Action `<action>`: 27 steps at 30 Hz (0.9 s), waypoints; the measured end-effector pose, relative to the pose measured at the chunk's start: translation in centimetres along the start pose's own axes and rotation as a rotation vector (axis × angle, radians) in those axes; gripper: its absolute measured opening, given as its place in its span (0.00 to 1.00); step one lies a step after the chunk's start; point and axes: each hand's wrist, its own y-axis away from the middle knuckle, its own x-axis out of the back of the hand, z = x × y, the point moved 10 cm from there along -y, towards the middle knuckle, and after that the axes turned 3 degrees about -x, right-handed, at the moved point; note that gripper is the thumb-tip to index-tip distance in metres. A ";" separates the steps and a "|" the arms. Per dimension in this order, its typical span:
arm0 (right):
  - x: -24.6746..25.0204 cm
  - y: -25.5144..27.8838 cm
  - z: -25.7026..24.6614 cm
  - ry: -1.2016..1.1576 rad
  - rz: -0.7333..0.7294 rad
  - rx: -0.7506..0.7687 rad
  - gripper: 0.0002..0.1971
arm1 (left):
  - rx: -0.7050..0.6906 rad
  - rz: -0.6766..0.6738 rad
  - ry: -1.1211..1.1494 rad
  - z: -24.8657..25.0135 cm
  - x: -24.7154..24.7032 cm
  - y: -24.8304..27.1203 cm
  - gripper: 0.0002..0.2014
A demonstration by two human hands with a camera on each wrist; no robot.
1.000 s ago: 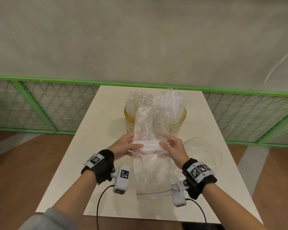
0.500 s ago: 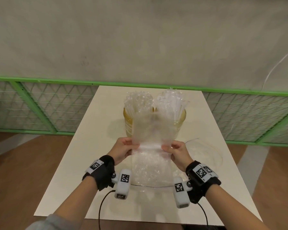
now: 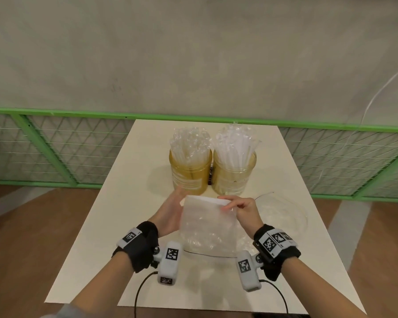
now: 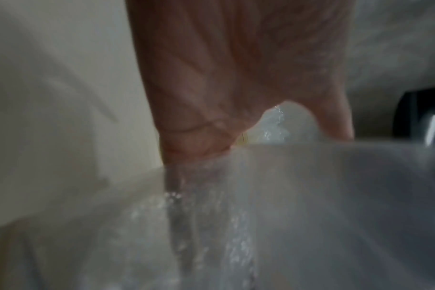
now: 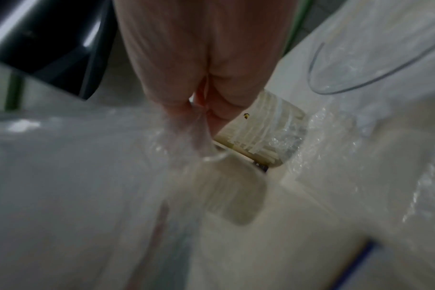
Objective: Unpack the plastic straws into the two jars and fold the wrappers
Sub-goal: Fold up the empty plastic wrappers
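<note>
Amber jars point(image 3: 190, 174), clear straws point(image 3: 189, 143), green-framed fence point(image 3: 55, 145)

Both hands point(image 3: 170, 214) point(image 3: 241, 212) hold a folded clear wrapper point(image 3: 207, 223) before two straw-filled jars point(image 3: 190, 173) point(image 3: 233, 174).

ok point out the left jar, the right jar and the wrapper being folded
left jar point(image 3: 189, 177), head view, on its amber glass wall
right jar point(image 3: 233, 180), head view, on its front wall
wrapper point(image 3: 207, 222), head view, middle of the clear sheet

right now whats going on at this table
A person is folding a clear plastic wrapper above the table. The right hand pinches its top edge; the left hand lies flat against its left side. Behind it, two amber jars already hold the straws. Another wrapper lies to the right.
</note>
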 end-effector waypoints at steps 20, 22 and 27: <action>-3.5 4.3 4.8 -0.226 -0.247 -0.467 0.10 | -0.242 0.252 -0.613 1.1 3.2 -0.6 0.37; -4.0 4.5 5.4 -0.377 -0.243 -0.572 0.15 | -0.230 0.216 -0.657 0.7 2.9 -0.9 0.40; -4.0 2.9 5.3 0.041 -0.115 -0.412 0.27 | -0.197 0.165 -0.859 -0.1 1.9 -1.3 0.50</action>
